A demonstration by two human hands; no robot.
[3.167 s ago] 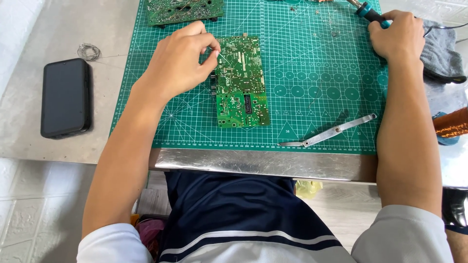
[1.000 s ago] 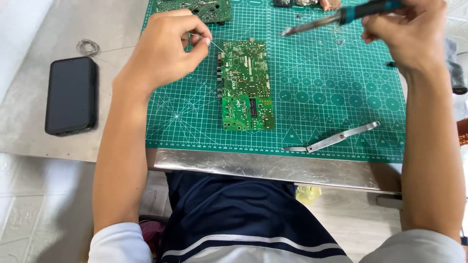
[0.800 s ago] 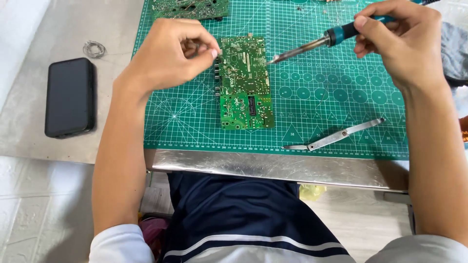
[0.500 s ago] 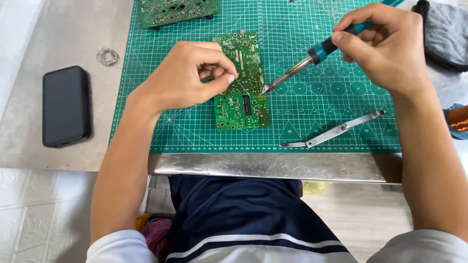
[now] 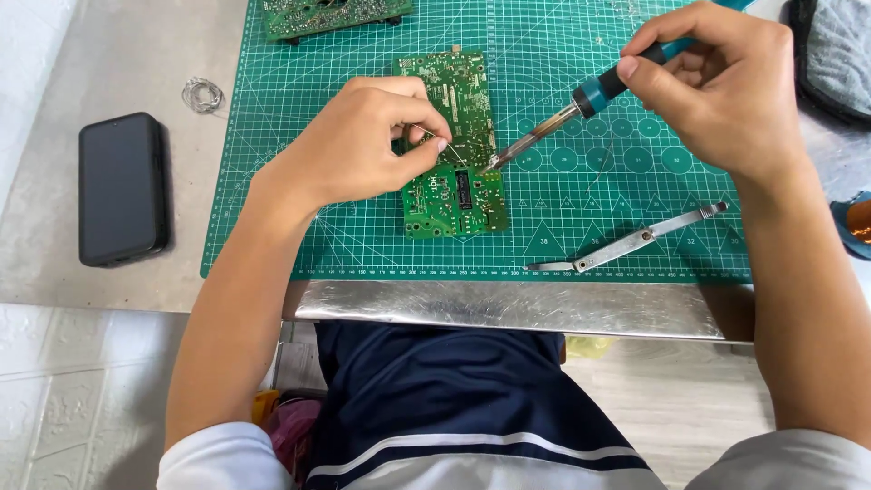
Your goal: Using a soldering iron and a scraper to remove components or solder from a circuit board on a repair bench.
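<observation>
A soldering iron (image 5: 581,95) is being gripped pen-style by the right hand (image 5: 717,86), tip touching the green circuit board (image 5: 454,172) mid-mat, nearer the cutting mat's (image 5: 635,172) front edge. Thin solder wire (image 5: 446,143) is being pinched by the left hand (image 5: 358,141).

Both hands hover knuckles-up, forearms converging: left hand (image 5: 363,141) pinched at fingertips, right hand (image 5: 717,86) curled closed.
</observation>
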